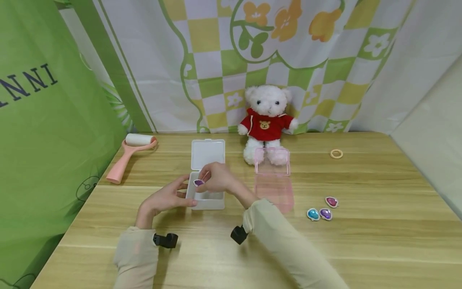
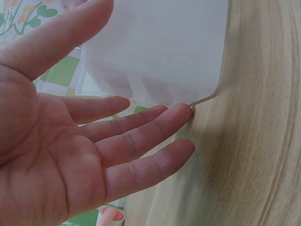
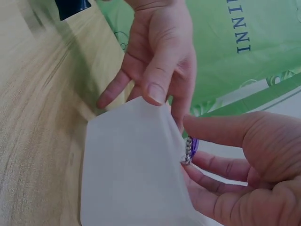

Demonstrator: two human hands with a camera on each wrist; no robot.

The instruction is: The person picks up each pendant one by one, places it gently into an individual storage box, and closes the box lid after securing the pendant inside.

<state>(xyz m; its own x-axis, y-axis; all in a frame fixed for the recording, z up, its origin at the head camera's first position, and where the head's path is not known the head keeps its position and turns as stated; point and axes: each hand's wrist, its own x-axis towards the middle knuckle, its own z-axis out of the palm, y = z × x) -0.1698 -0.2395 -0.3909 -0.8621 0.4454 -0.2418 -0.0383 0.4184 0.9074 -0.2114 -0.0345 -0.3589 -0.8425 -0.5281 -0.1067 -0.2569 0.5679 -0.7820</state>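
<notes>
A white lidded plastic box point(image 1: 208, 204) stands on the table with its lid raised at the back. My left hand point(image 1: 164, 198) rests against the box's left front corner, thumb on the rim and fingers stretched along the side. In the left wrist view, those fingers point(image 2: 146, 139) look nearly straight. Over the box's opening, my right hand point(image 1: 218, 178) pinches a purple gem point(image 1: 198, 182) with a silver beaded edge. The right wrist view shows this gem point(image 3: 194, 147) edge-on between thumb and fingers, close above the box rim. The inside of the box is partly hidden by the right hand.
Right of the box lies an open pink transparent case point(image 1: 274, 190), partly behind my right forearm. Farther right are heart-shaped gems: pink point(image 1: 331, 202), blue point(image 1: 313, 214) and purple point(image 1: 325, 214). A wooden ring point(image 1: 336, 153), teddy bear point(image 1: 268, 116) and pink lint roller point(image 1: 124, 160) sit farther back.
</notes>
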